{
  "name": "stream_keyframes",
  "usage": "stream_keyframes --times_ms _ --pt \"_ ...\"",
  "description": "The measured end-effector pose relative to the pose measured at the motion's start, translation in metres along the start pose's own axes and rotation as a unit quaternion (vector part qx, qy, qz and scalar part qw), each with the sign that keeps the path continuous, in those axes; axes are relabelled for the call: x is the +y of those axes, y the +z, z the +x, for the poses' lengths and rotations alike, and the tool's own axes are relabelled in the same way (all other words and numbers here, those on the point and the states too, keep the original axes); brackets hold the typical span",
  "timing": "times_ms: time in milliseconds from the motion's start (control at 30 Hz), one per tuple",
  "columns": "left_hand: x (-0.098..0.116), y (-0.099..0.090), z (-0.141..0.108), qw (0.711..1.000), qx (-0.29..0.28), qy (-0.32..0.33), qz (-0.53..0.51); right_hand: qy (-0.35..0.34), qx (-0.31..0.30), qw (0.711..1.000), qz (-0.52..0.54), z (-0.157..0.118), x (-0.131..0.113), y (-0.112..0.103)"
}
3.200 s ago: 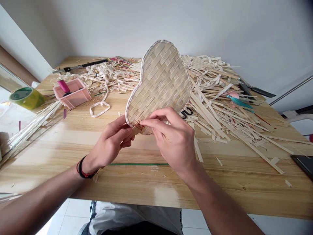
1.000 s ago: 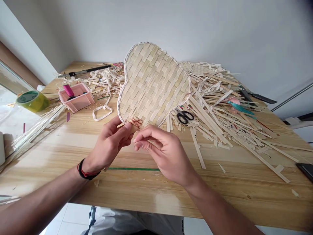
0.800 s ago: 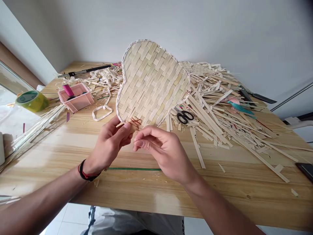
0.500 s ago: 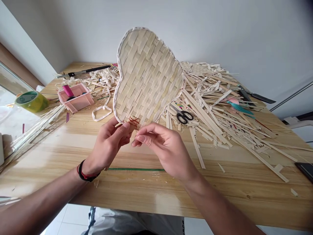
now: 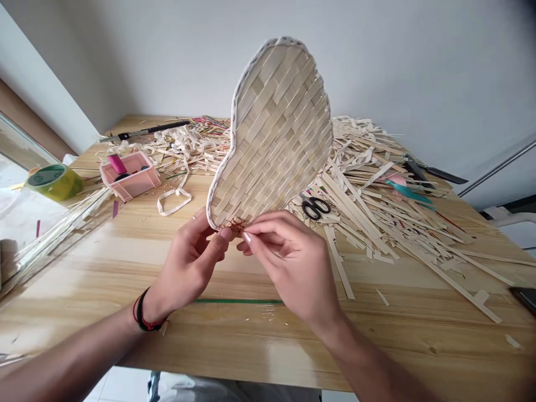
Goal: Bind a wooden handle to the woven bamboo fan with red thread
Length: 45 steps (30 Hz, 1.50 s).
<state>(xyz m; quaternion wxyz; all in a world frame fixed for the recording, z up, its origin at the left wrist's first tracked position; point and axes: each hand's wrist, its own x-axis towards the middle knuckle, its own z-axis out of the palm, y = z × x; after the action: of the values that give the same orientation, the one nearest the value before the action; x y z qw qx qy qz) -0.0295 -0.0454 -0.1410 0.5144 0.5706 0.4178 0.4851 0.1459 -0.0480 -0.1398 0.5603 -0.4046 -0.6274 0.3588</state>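
Observation:
A heart-shaped woven bamboo fan with a white braided rim stands upright above the table, turned partly edge-on. My left hand is closed on its lower left edge, thumb in front and fingers behind. At the fan's bottom tip sits a tangle of reddish-brown thread. My right hand pinches at this thread with thumb and forefinger, against the lower edge of the fan. Its other fingers are curled behind and partly hidden.
Black-handled scissors lie behind my right hand, beside a heap of bamboo strips. A pink basket with a magenta spool stands left, near a roll of yellow tape. A green strip lies near the front.
The fan has turned and shifted right, so it looks narrower. My right fingertips have come up to the thread at its lower edge. My left hand keeps its hold.

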Motion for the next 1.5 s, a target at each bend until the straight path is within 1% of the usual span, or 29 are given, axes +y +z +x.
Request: stream_keyframes --times_ms 200,433,633,800,900,1133,1300,1500 --pt "0.0013 0.0022 -0.0019 0.999 0.006 0.034 0.032 0.014 0.0 1.0 0.027 0.0007 0.0013 -0.001" --pt "0.001 0.0017 -0.0031 0.997 -0.001 0.052 0.057 0.014 -0.006 0.999 0.046 0.0022 0.0007 -0.0013" --pt "-0.0002 0.0003 -0.0034 0.996 -0.001 0.054 0.068 -0.032 0.007 0.998 -0.054 0.0004 0.0002 -0.0029" --pt "-0.0009 -0.0011 -0.0037 0.995 -0.002 0.054 0.086 -0.071 0.013 0.991 -0.111 0.0001 0.0013 -0.0041" --pt "-0.0019 -0.0019 -0.0043 0.994 -0.007 0.05 0.093 -0.083 0.014 0.988 -0.13 0.0009 0.0013 -0.0049" --pt "-0.0018 -0.0025 -0.005 0.994 -0.019 0.048 0.097 -0.085 0.01 0.984 -0.154 0.0027 -0.0007 -0.0062" --pt "-0.001 -0.0027 -0.0043 0.992 -0.023 0.047 0.111 -0.08 0.005 0.988 -0.131 0.0029 0.0019 -0.0056" --pt "0.0031 -0.0016 -0.0029 0.99 -0.013 0.054 0.132 -0.092 0.004 0.991 -0.101 0.0026 0.0044 -0.0037"
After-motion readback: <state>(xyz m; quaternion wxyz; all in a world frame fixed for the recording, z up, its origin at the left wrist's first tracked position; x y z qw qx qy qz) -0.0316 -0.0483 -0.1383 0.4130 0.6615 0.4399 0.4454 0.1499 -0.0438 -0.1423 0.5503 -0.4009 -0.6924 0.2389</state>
